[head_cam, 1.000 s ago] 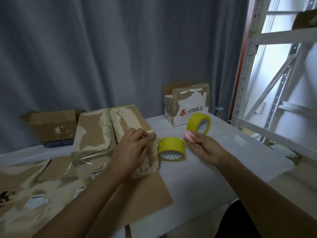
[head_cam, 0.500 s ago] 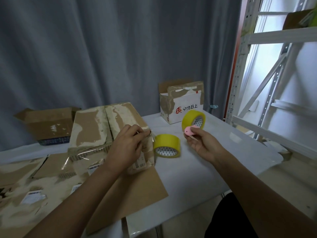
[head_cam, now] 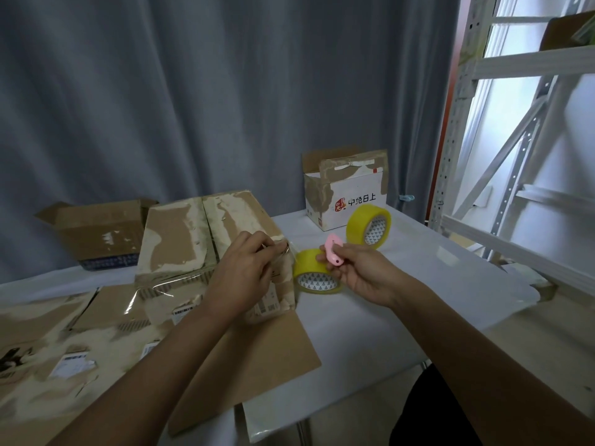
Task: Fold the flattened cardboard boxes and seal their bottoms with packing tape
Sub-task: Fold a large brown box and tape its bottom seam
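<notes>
A folded cardboard box (head_cam: 190, 239) stands bottom-up on the table, clear tape running across its seam and down its front. My left hand (head_cam: 241, 275) pinches the stretched tape at the box's right edge. A strip of tape runs from there toward a yellow tape roll (head_cam: 314, 272) lying flat beside the box. My right hand (head_cam: 357, 272) holds a small pink cutter (head_cam: 331, 252) just above that roll. A second yellow roll (head_cam: 368, 226) stands on edge behind.
Flattened cardboard sheets (head_cam: 64, 342) cover the table's left and front. An open brown box (head_cam: 96, 233) sits at the back left, a white printed box (head_cam: 346, 191) at the back right. A metal shelf rack (head_cam: 502, 156) stands to the right of the white-covered table (head_cam: 402, 310).
My right hand has brought the pink cutter closer, toward the flat roll and my left hand. My left hand stays pinching the tape at the box's edge.
</notes>
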